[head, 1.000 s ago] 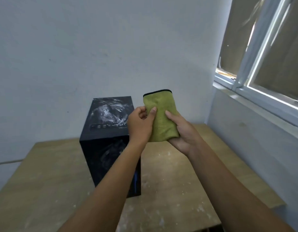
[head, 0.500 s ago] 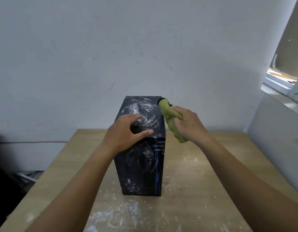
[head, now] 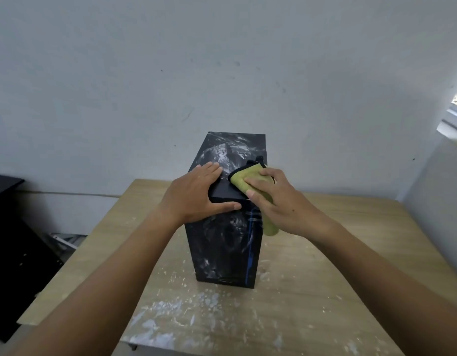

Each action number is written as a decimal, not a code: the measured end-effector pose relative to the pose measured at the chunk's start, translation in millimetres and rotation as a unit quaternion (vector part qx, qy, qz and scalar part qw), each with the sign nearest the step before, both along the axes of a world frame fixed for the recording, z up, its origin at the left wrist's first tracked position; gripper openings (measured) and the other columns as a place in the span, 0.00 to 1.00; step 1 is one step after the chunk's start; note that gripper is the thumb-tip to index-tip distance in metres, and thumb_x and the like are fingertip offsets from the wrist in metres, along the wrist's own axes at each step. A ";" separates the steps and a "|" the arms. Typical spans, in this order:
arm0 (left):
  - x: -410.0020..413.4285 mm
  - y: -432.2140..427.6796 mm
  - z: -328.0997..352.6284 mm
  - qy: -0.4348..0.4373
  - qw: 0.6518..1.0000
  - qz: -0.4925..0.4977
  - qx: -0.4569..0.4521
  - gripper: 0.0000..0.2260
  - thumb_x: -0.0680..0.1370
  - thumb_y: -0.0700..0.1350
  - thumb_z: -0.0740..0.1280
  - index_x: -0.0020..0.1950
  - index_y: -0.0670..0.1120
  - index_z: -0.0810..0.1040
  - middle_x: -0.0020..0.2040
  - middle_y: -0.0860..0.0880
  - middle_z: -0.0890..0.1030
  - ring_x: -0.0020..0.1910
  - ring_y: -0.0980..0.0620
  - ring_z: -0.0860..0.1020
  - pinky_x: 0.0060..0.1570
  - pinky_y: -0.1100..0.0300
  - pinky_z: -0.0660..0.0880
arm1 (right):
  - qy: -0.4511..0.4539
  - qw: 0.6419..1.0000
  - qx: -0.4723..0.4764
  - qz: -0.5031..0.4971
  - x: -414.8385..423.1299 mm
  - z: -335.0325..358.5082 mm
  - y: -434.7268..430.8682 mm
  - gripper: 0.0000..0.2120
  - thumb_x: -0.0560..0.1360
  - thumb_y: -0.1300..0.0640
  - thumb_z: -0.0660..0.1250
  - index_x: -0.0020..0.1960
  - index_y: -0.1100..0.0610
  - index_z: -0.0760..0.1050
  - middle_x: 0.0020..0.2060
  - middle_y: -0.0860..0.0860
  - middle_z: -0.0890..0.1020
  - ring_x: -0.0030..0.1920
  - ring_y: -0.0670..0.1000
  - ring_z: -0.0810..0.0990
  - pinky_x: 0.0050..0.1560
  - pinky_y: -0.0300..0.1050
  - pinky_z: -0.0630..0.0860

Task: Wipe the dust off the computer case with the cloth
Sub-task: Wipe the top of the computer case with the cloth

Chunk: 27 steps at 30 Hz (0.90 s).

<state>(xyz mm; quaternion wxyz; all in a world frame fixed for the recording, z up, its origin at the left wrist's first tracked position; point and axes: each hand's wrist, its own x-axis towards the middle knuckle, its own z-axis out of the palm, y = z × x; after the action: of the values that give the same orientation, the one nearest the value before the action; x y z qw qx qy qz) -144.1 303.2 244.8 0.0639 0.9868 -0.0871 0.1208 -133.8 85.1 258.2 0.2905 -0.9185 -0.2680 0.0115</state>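
Green cloth (head: 241, 179), gripped by R hand (head: 281, 204), atop dusty case (head: 222, 242).

A black computer case (head: 224, 253) is stood upright on the bench (head: 325, 253) at the centre of the frame. Its top and front are smeared with white dust, and a blue stripe is seen down the front. A folded yellow-green cloth (head: 241, 177), edged in black, is held against the top's right front corner by the right hand (head: 276, 201) and is draped down the right side.
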 end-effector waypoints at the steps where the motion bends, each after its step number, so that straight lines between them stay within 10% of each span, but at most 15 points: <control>1: 0.4 0.2 -1.4 -0.004 1.000 0.002 0.006 0.54 0.62 0.83 0.47 0.78 0.48 0.61 0.78 0.54 0.61 0.77 0.55 0.58 0.75 0.54 0.60 | 0.000 1.000 0.008 -0.003 -1.4 -2.6 1.4 0.21 0.81 0.43 0.55 0.73 0.45 0.66 0.73 0.46 0.56 0.71 0.52 0.64 0.69 0.47 0.62; 27: 10.6 26.1 -4.1 0.005 0.994 -0.105 -0.009 0.51 0.64 0.77 0.53 0.78 0.45 0.61 0.79 0.50 0.61 0.77 0.51 0.58 0.74 0.55 0.57 | -0.163 0.941 -0.245 -0.167 -35.2 11.7 68.0 0.17 0.83 0.48 0.50 0.65 0.51 0.71 0.64 0.51 0.72 0.54 0.61 0.77 0.43 0.48 0.66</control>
<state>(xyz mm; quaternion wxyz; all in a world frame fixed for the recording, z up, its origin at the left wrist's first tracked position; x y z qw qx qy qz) -133.5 329.3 240.7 0.0851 0.9721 -0.1889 0.1097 -169.1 153.1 270.0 0.0063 -0.9822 -0.1431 -0.1216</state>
